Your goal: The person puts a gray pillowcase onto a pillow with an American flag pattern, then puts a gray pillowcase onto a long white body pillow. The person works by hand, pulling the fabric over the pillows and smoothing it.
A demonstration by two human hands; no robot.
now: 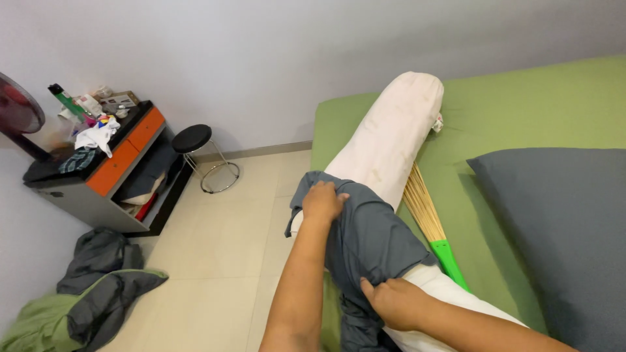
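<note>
Grey cover (372, 241): 2 hands' grip holds it, L (323, 201), R (398, 303); 1 bolster (391, 137).

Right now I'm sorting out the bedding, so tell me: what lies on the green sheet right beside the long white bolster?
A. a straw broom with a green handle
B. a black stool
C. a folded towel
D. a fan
A: a straw broom with a bright green handle lies on the green sheet, alongside the white bolster whose grey cover both hands are gripping.
</note>
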